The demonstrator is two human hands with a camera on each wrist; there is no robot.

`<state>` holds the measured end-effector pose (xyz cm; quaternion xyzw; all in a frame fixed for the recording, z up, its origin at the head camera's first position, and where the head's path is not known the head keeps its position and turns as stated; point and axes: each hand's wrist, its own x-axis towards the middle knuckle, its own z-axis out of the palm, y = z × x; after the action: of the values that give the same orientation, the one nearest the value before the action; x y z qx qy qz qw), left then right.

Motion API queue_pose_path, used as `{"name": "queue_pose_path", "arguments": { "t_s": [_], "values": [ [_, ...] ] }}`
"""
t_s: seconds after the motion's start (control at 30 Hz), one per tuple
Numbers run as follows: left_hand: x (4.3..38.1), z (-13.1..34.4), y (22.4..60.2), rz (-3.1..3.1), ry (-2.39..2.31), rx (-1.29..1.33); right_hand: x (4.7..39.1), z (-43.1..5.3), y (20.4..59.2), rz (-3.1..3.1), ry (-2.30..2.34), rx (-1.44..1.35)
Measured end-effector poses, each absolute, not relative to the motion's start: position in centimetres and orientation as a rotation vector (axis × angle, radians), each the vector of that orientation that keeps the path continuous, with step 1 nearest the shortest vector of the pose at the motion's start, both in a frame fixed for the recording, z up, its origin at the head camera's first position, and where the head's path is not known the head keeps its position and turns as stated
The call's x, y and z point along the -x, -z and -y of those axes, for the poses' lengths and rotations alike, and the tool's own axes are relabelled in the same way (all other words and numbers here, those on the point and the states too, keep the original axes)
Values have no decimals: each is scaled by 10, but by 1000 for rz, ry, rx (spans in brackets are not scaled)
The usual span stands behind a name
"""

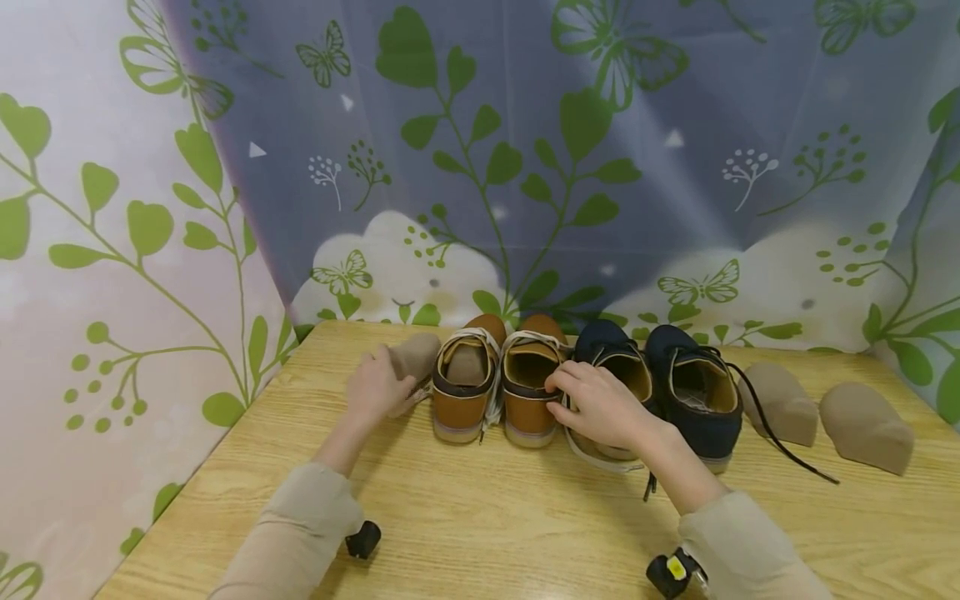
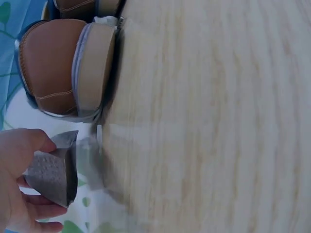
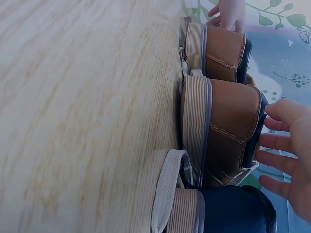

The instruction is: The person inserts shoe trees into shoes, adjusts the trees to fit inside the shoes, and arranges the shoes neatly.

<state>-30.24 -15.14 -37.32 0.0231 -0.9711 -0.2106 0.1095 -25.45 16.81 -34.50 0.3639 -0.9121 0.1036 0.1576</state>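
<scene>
I see a blue cloth (image 1: 675, 208) hanging at my 12 o'clock, with green leaves (image 1: 408, 50) on it. A small green butterfly (image 1: 324, 54) is at 11. White clouds (image 1: 780, 283) sit low at 11 and 1. A pink cloth (image 1: 45, 450) is at 10. My yellow wood table (image 1: 480, 517) stretches down to 6.

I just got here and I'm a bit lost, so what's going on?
A person is handling shoes at a wooden table. Their left hand has a tan insert in its grip, left of the brown shoes. Their right hand is at the opening of the right brown shoe. Dark blue shoes stand further right, with two more inserts lying past them.
</scene>
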Motion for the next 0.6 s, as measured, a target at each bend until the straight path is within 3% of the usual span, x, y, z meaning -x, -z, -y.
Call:
{"name": "queue_pose_path", "arguments": {
  "t_s": [0.6],
  "values": [
    [298, 169, 340, 2708, 781, -69, 254, -169, 347, 2606, -306, -1047]
  ]
}}
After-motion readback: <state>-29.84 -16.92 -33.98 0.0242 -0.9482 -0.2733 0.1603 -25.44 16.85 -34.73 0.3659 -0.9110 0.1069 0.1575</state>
